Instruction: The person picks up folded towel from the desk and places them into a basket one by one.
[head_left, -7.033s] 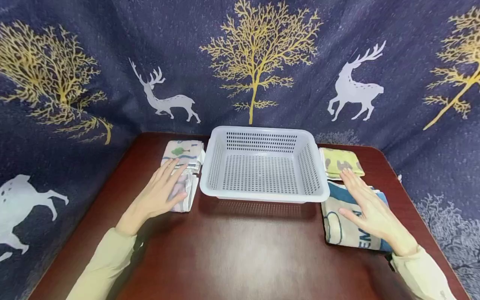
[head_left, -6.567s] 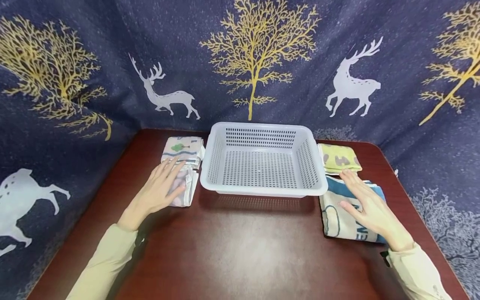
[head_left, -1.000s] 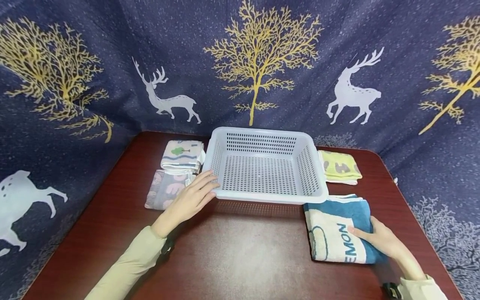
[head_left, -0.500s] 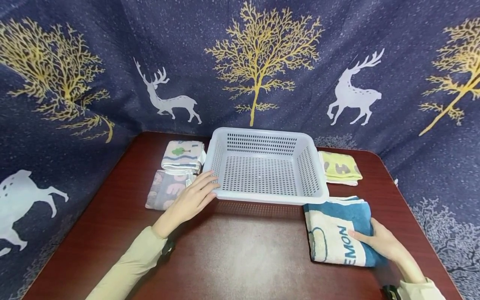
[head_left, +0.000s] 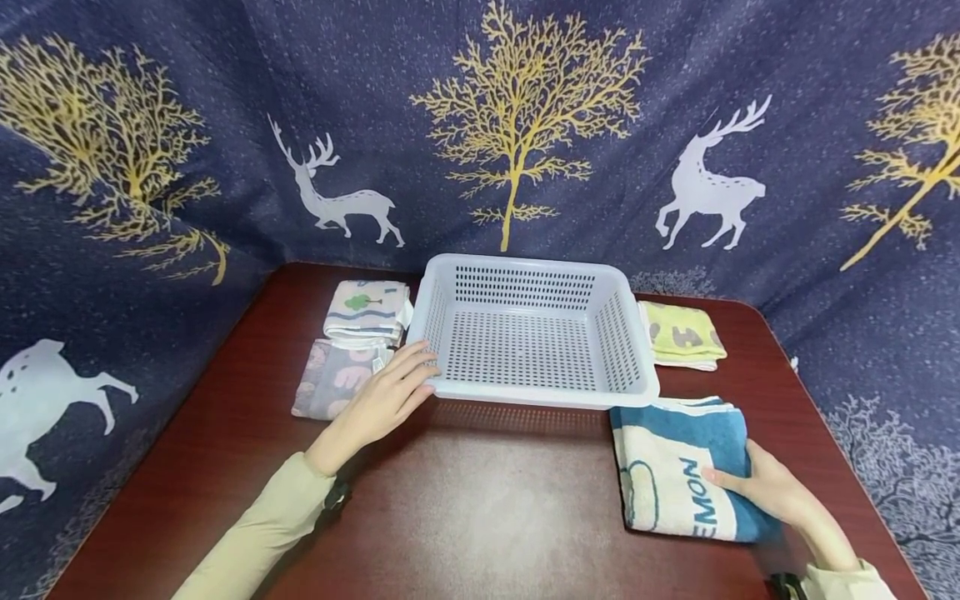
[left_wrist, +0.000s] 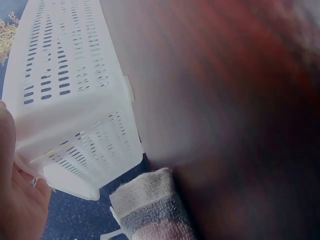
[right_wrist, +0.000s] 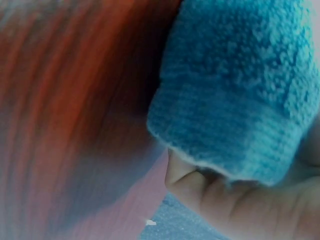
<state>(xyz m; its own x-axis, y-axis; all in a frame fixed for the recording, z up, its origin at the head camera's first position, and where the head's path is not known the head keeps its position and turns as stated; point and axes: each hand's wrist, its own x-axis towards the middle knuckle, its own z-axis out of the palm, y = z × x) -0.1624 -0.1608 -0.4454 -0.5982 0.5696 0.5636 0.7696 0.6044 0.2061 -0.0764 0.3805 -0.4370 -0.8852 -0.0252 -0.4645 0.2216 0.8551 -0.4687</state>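
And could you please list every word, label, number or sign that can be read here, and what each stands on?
"EMON", on the blue towel.
Perhaps "H", on the yellow towel; unsure.
Grey towel: pink letter-like shapes, not surely readable.
Its white tag: too small to read.
Tree towel: small marks, unreadable.

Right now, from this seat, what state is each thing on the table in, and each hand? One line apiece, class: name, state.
Basket: upright, empty
Tree towel: folded, lying flat
Gray towel: folded, lying flat
Yellow towel: folded, lying flat
Blue towel: folded, lettering up
Left hand: gripping the basket's near-left corner
Right hand: pinching the blue towel's right edge, thumb on top
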